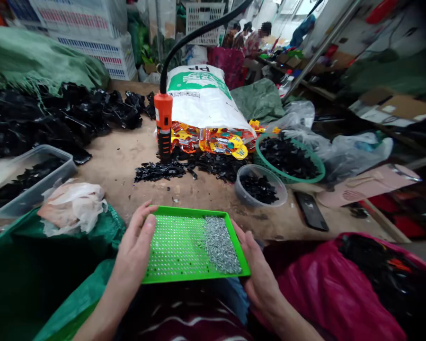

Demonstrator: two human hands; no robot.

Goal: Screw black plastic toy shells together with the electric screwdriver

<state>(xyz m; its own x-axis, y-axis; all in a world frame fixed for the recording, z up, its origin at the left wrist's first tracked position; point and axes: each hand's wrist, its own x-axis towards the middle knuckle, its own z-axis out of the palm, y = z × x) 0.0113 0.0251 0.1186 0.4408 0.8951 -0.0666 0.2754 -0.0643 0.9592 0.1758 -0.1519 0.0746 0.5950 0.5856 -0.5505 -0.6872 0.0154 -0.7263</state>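
Note:
A bright green perforated tray is held above my lap, at the table's near edge. My left hand grips its left side, thumb on the rim. On the opposite side, my right hand holds the right rim, with its fingers partly hidden. Small silvery screws are heaped at the tray's right end, and many of its holes look filled with bright bits. Beyond the tray, an orange and black electric screwdriver hangs upright from a black cable.
Black plastic pieces lie loose on the wooden table. A clear round tub, a green basket and a phone are at right. A white sack spills orange and yellow parts. Several people sit far back.

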